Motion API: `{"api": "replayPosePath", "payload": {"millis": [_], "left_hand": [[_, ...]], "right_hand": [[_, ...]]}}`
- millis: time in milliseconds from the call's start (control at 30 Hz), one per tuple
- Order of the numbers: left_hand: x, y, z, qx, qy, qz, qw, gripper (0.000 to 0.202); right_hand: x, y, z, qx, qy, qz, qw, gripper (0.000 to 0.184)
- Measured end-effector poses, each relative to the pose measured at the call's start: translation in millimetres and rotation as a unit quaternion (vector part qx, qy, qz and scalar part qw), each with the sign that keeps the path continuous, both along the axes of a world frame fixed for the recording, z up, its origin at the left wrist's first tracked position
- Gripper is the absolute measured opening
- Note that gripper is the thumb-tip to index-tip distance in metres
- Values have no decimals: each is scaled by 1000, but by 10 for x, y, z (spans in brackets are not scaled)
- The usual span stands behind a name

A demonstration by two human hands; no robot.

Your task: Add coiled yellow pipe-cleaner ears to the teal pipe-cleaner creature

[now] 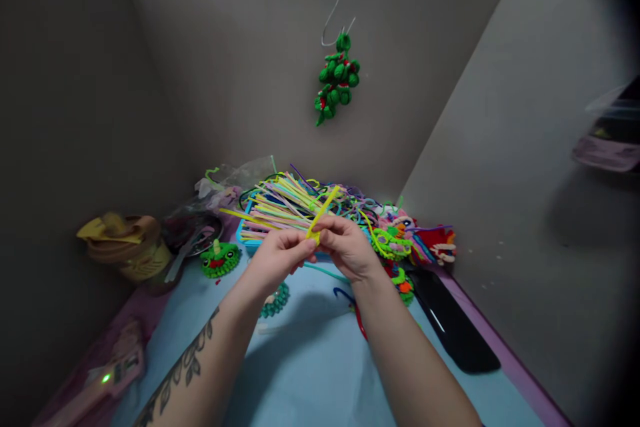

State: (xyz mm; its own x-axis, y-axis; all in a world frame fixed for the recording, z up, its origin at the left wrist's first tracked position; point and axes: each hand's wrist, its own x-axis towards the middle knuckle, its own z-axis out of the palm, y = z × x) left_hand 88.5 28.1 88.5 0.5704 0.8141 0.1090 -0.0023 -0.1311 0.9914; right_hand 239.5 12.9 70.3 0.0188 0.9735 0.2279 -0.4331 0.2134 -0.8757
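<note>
Near the frame's centre, the left hand [281, 255] and right hand [348, 248] both pinch a yellow pipe cleaner [326, 207].

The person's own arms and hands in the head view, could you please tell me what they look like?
The left forearm is bare and bears a dark tattoo of leafy sprigs running along it. The right forearm is bare too, with no marking visible. The left hand and right hand are ungloved; no watch shows.
</note>
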Motion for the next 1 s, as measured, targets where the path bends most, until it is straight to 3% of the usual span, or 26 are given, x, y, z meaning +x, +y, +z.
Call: {"api": "replayPosePath", "payload": {"millis": [433, 533, 633, 700, 800, 900, 1000], "left_hand": [[-9, -56, 76, 12, 27, -15, 999, 32], [-5, -61, 96, 49, 42, 18, 998, 31], [2, -65, 99, 140, 82, 94, 982, 28], [7, -64, 80, 200, 112, 131, 965, 26], [16, -60, 33, 254, 143, 143, 946, 26], [31, -58, -3, 274, 154, 143, 939, 26], [50, -62, 5, 260, 147, 143, 944, 27]], "right_hand": [[-26, -10, -9, 48, 8, 4, 999, 25], [-18, 2, -25, 40, -11, -24, 999, 25], [-9, 5, -12, 57, -80, -71, 993, 18], [-16, -15, 20, 87, -170, -122, 974, 12], [-57, -72, 79, 127, -299, -209, 922, 16], [-106, -113, 117, 155, -355, -283, 878, 19], [-96, -94, 112, 152, -351, -284, 879, 19]]}}
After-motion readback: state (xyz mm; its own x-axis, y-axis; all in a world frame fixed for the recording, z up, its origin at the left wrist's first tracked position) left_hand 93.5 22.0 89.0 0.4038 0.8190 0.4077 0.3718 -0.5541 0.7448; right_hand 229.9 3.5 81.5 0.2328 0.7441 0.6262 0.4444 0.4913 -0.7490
